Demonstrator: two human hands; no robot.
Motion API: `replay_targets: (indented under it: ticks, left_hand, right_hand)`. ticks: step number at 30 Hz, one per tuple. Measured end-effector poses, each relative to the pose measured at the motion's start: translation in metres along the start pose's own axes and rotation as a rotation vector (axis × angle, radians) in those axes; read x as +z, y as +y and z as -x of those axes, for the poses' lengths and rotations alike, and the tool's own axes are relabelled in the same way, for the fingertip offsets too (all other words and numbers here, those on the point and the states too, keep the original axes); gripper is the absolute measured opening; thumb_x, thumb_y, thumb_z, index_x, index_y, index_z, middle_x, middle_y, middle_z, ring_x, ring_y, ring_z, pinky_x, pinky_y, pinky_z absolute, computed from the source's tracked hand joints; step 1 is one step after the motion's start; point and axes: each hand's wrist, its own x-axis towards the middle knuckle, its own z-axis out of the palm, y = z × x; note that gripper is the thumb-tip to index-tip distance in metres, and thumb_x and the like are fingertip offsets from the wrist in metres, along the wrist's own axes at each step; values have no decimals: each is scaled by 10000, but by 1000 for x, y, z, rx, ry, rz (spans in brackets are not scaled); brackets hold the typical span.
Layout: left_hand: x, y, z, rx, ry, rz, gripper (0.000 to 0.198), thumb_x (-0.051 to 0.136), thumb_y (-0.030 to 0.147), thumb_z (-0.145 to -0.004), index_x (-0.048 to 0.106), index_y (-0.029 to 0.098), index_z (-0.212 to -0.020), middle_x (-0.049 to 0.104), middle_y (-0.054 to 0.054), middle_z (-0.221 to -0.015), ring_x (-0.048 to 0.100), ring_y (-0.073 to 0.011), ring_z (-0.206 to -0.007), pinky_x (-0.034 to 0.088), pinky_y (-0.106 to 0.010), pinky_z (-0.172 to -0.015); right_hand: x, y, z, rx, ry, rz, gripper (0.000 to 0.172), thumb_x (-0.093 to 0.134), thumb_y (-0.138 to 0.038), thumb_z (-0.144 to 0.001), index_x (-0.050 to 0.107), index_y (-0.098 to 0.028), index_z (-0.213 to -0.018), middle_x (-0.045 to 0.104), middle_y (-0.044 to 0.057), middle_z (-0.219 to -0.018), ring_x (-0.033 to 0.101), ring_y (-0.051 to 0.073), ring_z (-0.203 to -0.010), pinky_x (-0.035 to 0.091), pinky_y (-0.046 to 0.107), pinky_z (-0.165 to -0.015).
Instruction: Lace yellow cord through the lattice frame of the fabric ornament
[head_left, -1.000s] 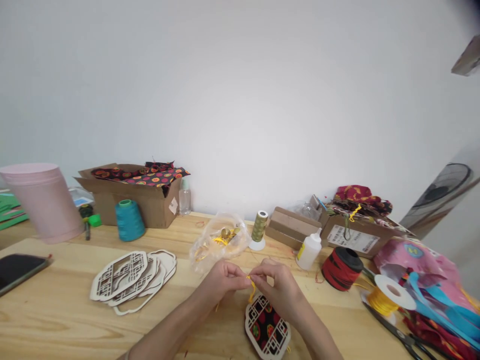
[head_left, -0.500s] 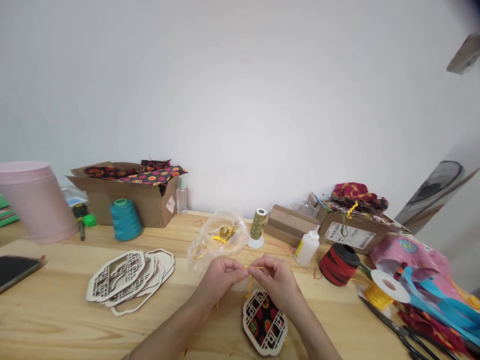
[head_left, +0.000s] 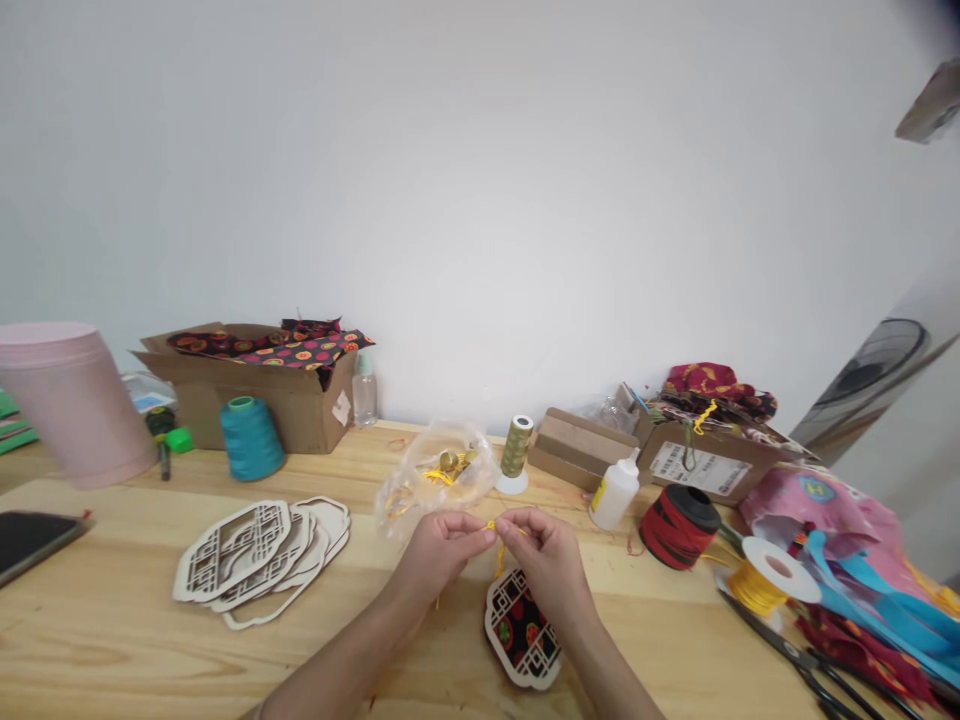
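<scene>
My left hand (head_left: 437,553) and my right hand (head_left: 546,562) meet above the wooden table (head_left: 112,630), both pinched on a thin yellow cord (head_left: 498,543). The cord runs down to a lattice-framed ornament (head_left: 520,630) with dark patterned fabric inside, which hangs or rests just below my right hand. A clear plastic bag (head_left: 435,475) with gold bits and yellow cord lies right behind my hands.
A stack of wooden lattice frames (head_left: 251,555) lies at left, with a teal thread cone (head_left: 250,438), pink tub (head_left: 71,400), phone (head_left: 30,540) and fabric box (head_left: 262,385). At right stand a glue bottle (head_left: 615,490), red spool (head_left: 679,527), yellow spool (head_left: 765,585), scissors (head_left: 795,655) and ribbons (head_left: 877,600).
The ornament has lifted and shifted slightly toward my hands. My fingers have reworked the yellow cord, moving closer together.
</scene>
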Motion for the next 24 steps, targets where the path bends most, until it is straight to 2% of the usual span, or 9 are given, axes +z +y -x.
replay_targets:
  ticks: [3,12,17,21,24]
  left_hand:
    - [0,1,0,-2,12,2,206,629,329,-566,561,135,-544,281,129,-270,151,-22,-281,59,-175,-313]
    - [-1,-3,-3,18,14,9,170,618,298,-581,575,139,-538,299,124,-247,167,-24,-268,66,-173,-300]
    - [-2,0,-1,12,-21,28,198,638,318,-562,574,131,-548,296,125,-249,159,-20,-264,63,-174,-299]
    - [-3,-1,0,33,-55,60,198,589,323,-615,592,126,-598,245,132,-252,127,-22,-276,67,-178,-309]
    - [-3,-2,-1,40,-41,67,212,567,329,-634,587,125,-578,229,132,-263,115,-23,-285,59,-183,-311]
  right_hand:
    - [1,0,0,4,11,-10,210,584,-347,-620,602,-139,-599,452,-46,-428,292,58,-374,257,179,-361]
    - [0,-4,2,-34,66,-41,174,588,-317,-626,611,-145,-619,498,-28,-482,339,70,-402,305,194,-398]
    - [-2,-2,0,25,84,-48,182,602,-318,-609,611,-136,-609,488,-35,-449,347,68,-395,299,186,-388]
    - [-3,-1,0,36,82,-58,202,608,-333,-604,619,-133,-628,535,-13,-489,409,87,-422,339,196,-406]
    - [-2,-1,0,28,66,-60,194,608,-329,-605,618,-136,-618,533,-18,-479,396,79,-400,339,196,-398]
